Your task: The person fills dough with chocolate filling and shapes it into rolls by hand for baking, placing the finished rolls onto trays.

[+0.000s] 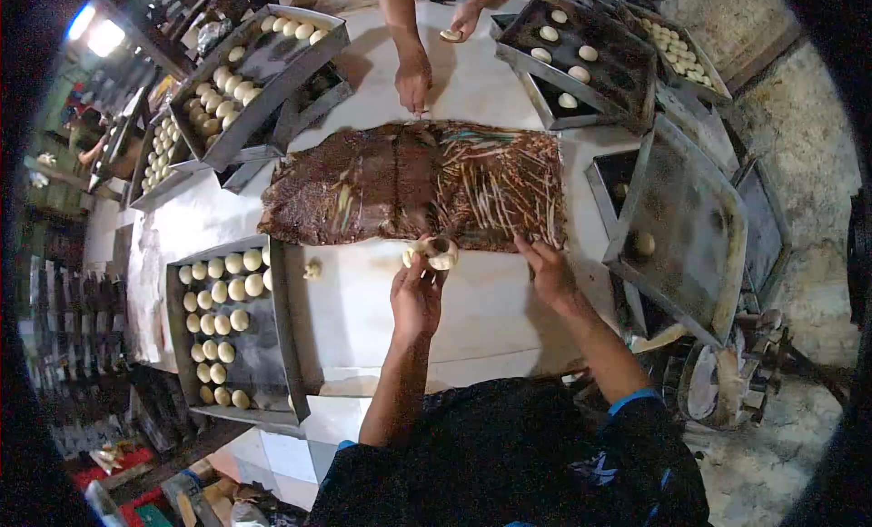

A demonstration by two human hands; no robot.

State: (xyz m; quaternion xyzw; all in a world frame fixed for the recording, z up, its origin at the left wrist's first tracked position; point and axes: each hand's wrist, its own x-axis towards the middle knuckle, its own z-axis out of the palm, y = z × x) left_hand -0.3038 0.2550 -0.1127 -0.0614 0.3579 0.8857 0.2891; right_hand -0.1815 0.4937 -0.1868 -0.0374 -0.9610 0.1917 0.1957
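Near the middle of the frame, the left hand [416, 295] has its fingers closed around a pale, cream-coloured, cup-shaped piece of dough [446, 260] with a dark hollow facing up. This piece sits at the lower edge of a broad, dark brown slab of sticky-looking paste [350, 195], streaked and scraped toward its right end, on a smooth white tabletop [477, 323].

The right hand [550, 273] reaches to the slab's lower right edge, index finger extended; whether the curled fingers hold anything, I cannot tell.

The thin dough wall looks like the weak point: too firm a squeeze from the left fingertips could tear it, and an overfull hollow could leave brown paste smeared on the rim, keeping it from sealing. At the top of the frame, a co-worker's lowered hand [414, 77] touches the slab's far edge, so two reaches toward the same patch could bump. At lower left, pale round dough balls [235, 288] stand close together in a dark metal tray [292, 354]; careless crowding could make neighbours stick.
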